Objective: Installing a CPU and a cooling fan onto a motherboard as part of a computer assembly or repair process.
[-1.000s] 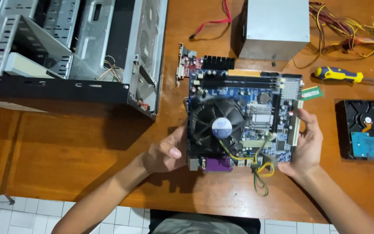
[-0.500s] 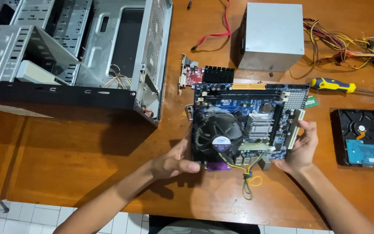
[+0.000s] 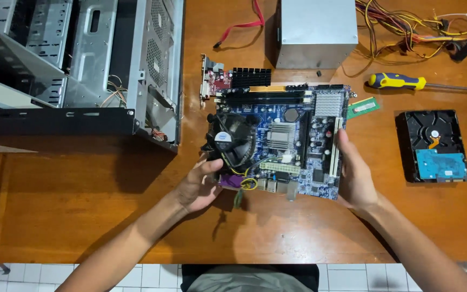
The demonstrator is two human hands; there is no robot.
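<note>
A blue motherboard (image 3: 293,138) with a black cooler fan (image 3: 228,139) is held a little above the wooden table (image 3: 82,216). My left hand (image 3: 198,186) grips its near left corner, under the fan. Along the board's right edge my right hand (image 3: 355,176) holds it with the fingers over the white slot. A loose bundle of thin wires hangs from the board's near edge.
An open grey computer case (image 3: 82,70) lies at the left. Behind the board sit a red graphics card (image 3: 228,80) and a grey power supply (image 3: 315,32) with cables. A yellow-handled screwdriver (image 3: 401,82), a green memory stick (image 3: 364,107) and a hard drive (image 3: 436,146) lie at the right.
Both hands have kept hold of the motherboard and shifted it slightly; the dangling wires have swung closer under the board's near edge.
</note>
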